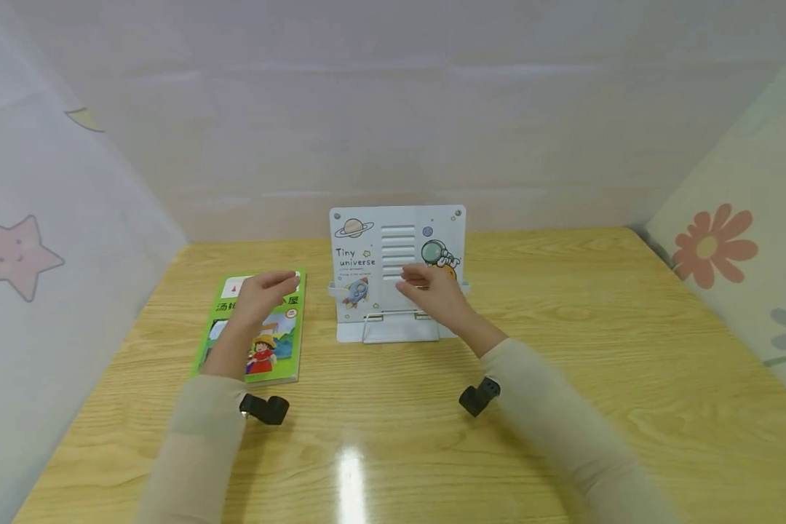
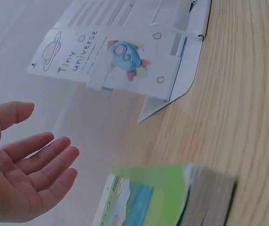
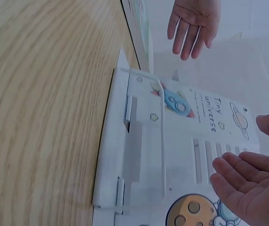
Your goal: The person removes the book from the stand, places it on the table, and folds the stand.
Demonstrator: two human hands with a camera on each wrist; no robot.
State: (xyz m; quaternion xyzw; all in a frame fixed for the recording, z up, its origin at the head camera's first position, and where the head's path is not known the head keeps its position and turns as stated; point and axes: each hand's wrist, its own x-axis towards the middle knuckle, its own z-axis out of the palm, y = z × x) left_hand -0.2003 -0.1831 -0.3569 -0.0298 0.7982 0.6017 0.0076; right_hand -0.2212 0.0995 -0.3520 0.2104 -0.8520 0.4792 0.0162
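A white book stand (image 1: 399, 291) printed "Tiny universe" stands upright on the table, with a planet, a rocket and an astronaut on its panel and a wire page holder (image 1: 401, 329) at its foot. Left of it lies a thick green picture book (image 1: 282, 338). My left hand (image 1: 262, 297) hovers above the book, partly hiding its cover; in the left wrist view its fingers are relaxed and hold nothing. In front of the stand's right half is my right hand (image 1: 435, 295). Its fingers (image 3: 240, 172) are loosely bent, apart from the panel, with nothing between them.
The wooden table (image 1: 563, 407) reaches to a pale back wall (image 1: 393, 131). Side walls carry a pink star (image 1: 16, 255) at left and a red flower (image 1: 714, 244) at right. Each wrist wears a small black camera, one at the left cuff (image 1: 265, 409).
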